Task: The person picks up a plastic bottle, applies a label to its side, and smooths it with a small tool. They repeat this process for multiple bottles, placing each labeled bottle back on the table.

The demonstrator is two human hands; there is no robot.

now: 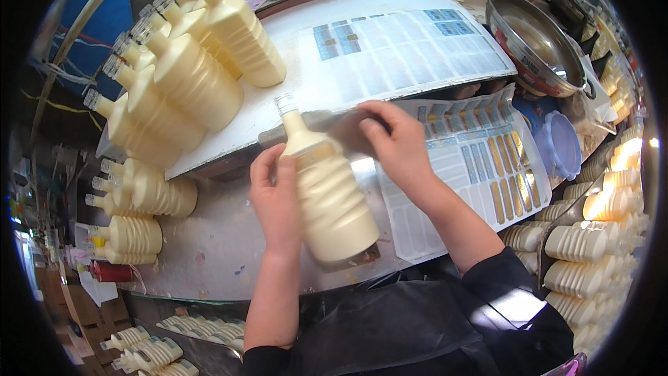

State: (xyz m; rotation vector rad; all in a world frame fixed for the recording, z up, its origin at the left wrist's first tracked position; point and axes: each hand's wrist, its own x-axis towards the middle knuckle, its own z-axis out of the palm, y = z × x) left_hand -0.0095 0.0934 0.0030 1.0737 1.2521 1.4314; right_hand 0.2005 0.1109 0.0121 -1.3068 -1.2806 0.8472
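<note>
Tilted in front of me is a cream-coloured plastic bottle [334,202] with wavy ridged sides and a clear threaded neck. My left hand [273,191] is closed round its left side near the shoulder. A strip, perhaps a label, lies across the shoulder. Just right of the bottle's shoulder, my right hand [396,136] has thumb and fingers pinched together. A dark, blurred patch beside those fingertips is too smeared to name. Below that hand lies a sheet of blue and gold labels [480,160], some of its rows bare.
Several cream bottles [188,76] stand on the raised white board [292,42] at left. Another label sheet [410,42] covers the board. A metal pan [536,35] and blue tub [560,143] are at right. Stacked bottles [577,244] line the right side; a red can [111,271] sits at left.
</note>
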